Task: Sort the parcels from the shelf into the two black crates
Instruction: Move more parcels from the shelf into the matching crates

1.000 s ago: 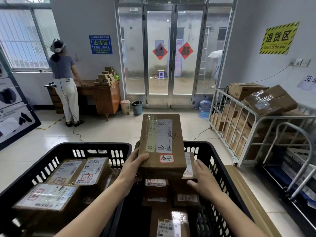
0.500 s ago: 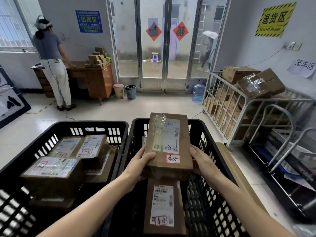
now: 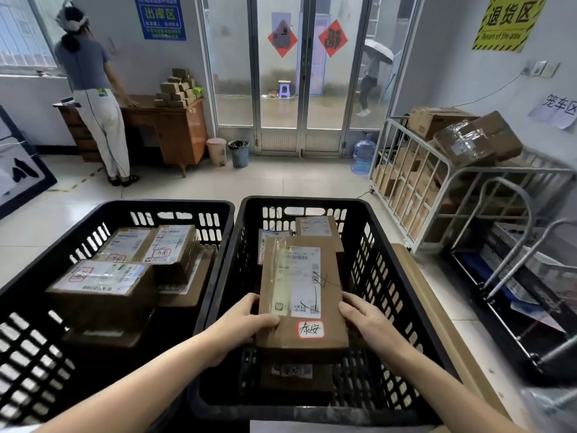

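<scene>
The left grip [image 3: 246,323] and right grip [image 3: 371,326] are pinching the labelled parcel [image 3: 301,295] by its long sides, holding it level inside the right crate [image 3: 299,203], over the lower parcels [image 3: 296,379] lying there; label upward, presumably for stacking squarely.

Ahead of me pale floor tiles [image 3: 296,178] run to glass doors [image 3: 281,89], a wooden desk [image 3: 178,132] on their left and a metal cage cart [image 3: 406,189] by the right wall.

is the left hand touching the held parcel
Touching. In the head view the left hand has its thumb on top of the held parcel.
</scene>
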`<state>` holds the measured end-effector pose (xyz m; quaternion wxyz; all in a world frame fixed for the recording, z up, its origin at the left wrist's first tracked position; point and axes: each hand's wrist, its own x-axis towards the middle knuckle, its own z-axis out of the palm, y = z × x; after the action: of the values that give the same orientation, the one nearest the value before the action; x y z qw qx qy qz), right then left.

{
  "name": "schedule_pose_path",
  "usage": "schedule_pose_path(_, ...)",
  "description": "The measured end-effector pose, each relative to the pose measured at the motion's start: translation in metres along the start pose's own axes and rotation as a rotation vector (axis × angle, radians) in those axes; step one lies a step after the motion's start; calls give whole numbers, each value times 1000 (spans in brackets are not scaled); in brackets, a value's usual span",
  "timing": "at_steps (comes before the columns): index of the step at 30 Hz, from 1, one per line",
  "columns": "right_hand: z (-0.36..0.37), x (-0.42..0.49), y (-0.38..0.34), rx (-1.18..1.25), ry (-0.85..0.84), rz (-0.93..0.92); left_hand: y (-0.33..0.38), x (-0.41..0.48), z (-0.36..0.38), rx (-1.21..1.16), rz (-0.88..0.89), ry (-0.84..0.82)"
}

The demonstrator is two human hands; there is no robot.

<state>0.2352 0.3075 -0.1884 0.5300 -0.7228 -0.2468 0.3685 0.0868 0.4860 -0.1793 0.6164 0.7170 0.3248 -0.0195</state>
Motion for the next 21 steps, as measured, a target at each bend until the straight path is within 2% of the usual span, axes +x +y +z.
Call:
schedule_pose_path(9, 3, 8, 2, -119, -76, 127, -4, 10, 4, 33, -150, -66)
schedule_pose_path(15, 5, 19, 8, -216, -115, 202, -3, 14, 16, 121, -167, -97)
schedule_pose_path(21, 3, 27, 14, -198, -120, 236, -5, 19, 13, 159, -203, -88)
